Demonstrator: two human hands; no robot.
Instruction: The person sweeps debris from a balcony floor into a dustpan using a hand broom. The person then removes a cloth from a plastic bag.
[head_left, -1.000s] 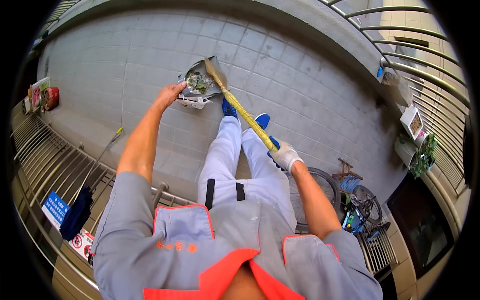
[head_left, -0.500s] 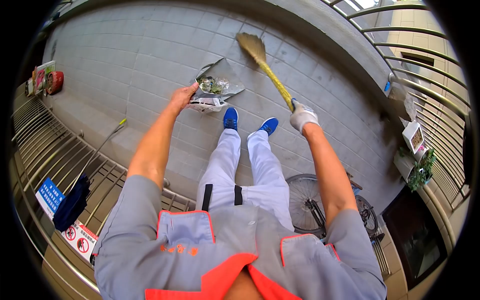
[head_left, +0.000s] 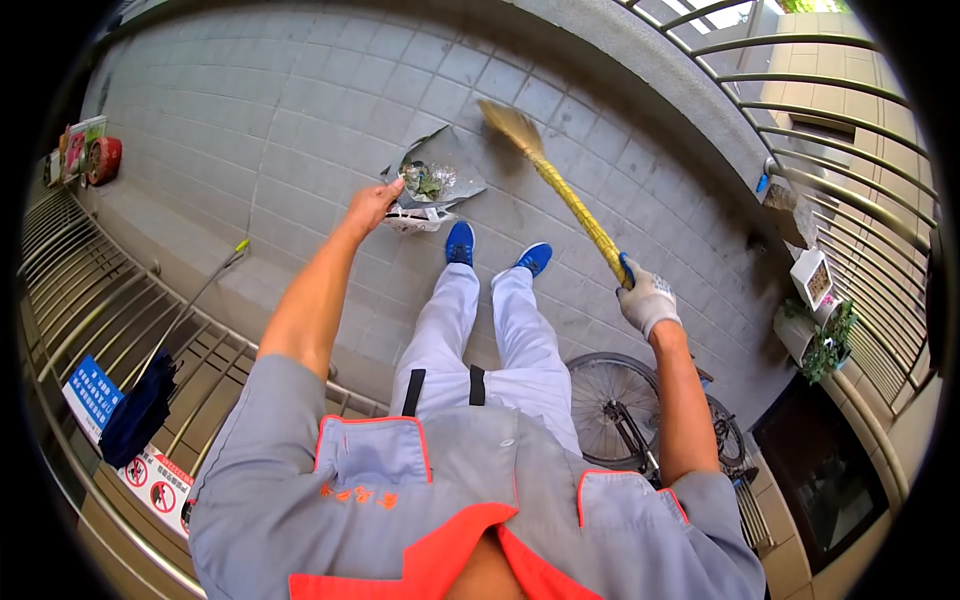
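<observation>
My bare left hand is closed on the near-left edge of a grey dustpan, which holds leaves and crumpled litter. A white printed part shows under the dustpan's near side. Wearing a white and blue glove, my right hand grips the yellow-wrapped handle of a broom. The broom's bristles are slightly blurred and lie over the tiles to the right of the dustpan, apart from it.
Grey floor tiles surround my blue shoes. A bicycle wheel is at the lower right. Metal railings run along both sides. A red pot stands at left, a dark umbrella at lower left, and potted plants at right.
The broom has swung from over the dustpan out to its right, and my right hand has moved right and lately a little nearer my body. My left hand keeps hold of the dustpan.
</observation>
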